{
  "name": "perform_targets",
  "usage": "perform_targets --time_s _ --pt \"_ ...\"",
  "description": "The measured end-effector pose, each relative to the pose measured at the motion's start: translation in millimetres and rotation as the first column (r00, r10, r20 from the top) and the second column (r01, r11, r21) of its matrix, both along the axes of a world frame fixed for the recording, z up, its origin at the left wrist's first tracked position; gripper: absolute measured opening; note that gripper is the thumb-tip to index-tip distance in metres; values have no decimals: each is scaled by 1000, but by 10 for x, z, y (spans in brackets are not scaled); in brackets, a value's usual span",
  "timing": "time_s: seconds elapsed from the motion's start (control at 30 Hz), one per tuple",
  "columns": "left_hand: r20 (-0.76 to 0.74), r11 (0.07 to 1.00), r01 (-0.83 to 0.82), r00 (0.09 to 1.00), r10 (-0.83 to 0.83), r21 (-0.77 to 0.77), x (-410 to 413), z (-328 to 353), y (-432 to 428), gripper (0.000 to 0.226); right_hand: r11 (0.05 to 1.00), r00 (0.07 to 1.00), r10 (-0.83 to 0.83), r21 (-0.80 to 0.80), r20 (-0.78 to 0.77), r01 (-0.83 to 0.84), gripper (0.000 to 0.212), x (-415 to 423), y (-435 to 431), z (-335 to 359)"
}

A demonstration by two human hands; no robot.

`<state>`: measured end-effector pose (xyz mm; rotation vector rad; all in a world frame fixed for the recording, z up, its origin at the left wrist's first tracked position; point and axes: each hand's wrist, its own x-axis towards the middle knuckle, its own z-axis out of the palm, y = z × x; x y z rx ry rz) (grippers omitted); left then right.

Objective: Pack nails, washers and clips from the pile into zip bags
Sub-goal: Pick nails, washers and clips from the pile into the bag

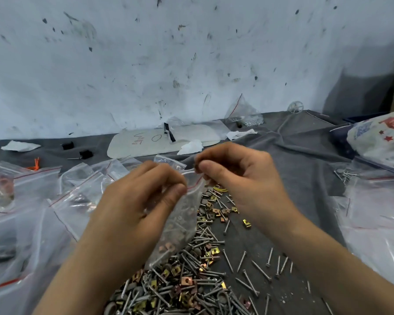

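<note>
A clear zip bag (180, 226) with a red seal line hangs above the pile, holding some small hardware. My left hand (141, 196) pinches its top edge on the left side. My right hand (234, 176) pinches the top edge on the right. Below lies the pile (191, 280) of grey nails, round washers and gold and copper square clips, spread on dark cloth. Loose nails (259, 267) lie scattered to the right of the pile.
Several filled zip bags (55, 201) crowd the left. More clear bags (378, 212) and a printed plastic sack (378, 137) lie at the right. A white board (146, 142), tissues, black parts and a bag of small silver pieces (246, 114) sit by the stained wall.
</note>
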<state>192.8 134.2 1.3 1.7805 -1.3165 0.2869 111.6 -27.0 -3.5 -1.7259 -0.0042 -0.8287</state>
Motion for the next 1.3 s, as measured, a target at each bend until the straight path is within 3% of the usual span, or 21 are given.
perform_targets --time_s 0.1,0.17,0.3,0.4,0.47,0.53,0.6,0.67,0.73,0.83,0.97,1.13,1.3 --pt "-34 998 65 997 -66 -19 -42 -6 -26 19 932 996 -65 -359 -54 41 14 -51 40 130" --pt "-38 997 73 997 -74 -27 -46 -5 -35 17 890 988 -115 -452 -106 55 15 -79 15 149" --pt "-20 998 52 998 -52 -34 -43 -3 -46 16 899 985 -113 -437 -132 44 16 -114 -41 164" --pt "-8 999 23 1000 -23 -44 -54 2 -45 13 975 985 -161 -145 63 168 15 -77 -105 79" --pt "-2 998 -3 1000 3 -58 -46 1 -38 6 967 966 -253 -14 52 254 17 33 -195 -67" --pt "8 997 -27 1000 28 -72 -44 4 -27 7 952 942 -288 -159 -172 262 16 181 -255 -311" --pt "11 995 -42 999 44 -87 -39 12 -18 6 919 871 -291 -369 -396 139 16 302 -288 -624" --pt "18 994 -56 998 57 -94 -26 16 -6 5 850 826 -282 -526 -488 -20 19 383 -291 -916" --pt "20 994 -68 997 70 -91 -17 21 -2 5 792 803 -307 -605 -511 -82 21 426 -278 -1083" --pt "23 994 -86 996 88 -73 -2 28 15 6 769 791 -370 -638 -488 -34 17 473 -277 -1139" --pt "21 994 -88 996 90 -59 8 25 21 7 791 809 -349 -612 -474 -18 3 479 -278 -1118" --pt "5 995 -72 997 73 -65 -4 14 13 7 834 841 -241 -547 -484 -76 9 443 -291 -1139" --pt "1 995 -75 997 75 -64 -8 19 14 6 767 862 -281 -638 -422 -62 13 458 -294 -1176"
